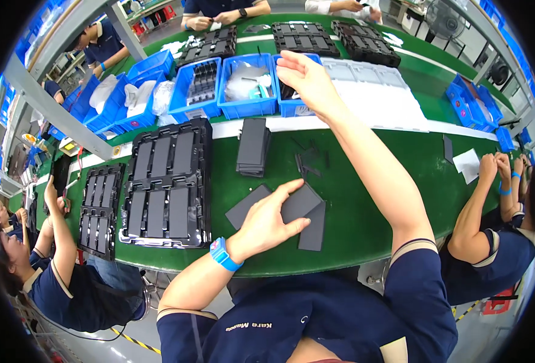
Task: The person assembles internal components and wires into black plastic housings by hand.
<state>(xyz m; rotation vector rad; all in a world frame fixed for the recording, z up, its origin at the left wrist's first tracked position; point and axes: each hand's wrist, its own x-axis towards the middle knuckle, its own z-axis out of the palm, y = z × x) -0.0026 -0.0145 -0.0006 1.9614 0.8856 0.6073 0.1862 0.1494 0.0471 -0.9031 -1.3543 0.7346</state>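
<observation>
My left hand (264,221), a blue band at its wrist, has its thumb and index finger at opposite edges of a dark grey rectangular plate (297,204). This plate overlaps another grey plate (311,233), and a third plate (243,206) lies partly beneath the hand. Over a blue bin (294,109) at the back, my right hand (303,75) is raised with its fingers stretched out; nothing shows in it. Part of the bin's dark contents is hidden behind that hand. Between my arms, several thin black strips (307,163) are scattered near a stack of grey plates (253,148).
Left of my hands stands a black tray (202,151) filled with grey plates, beside a smaller-looking tray (101,209). Blue bins (248,107) line the back. White sheeting (376,100) lies behind my right forearm. People work at both sides and across the green table (364,242).
</observation>
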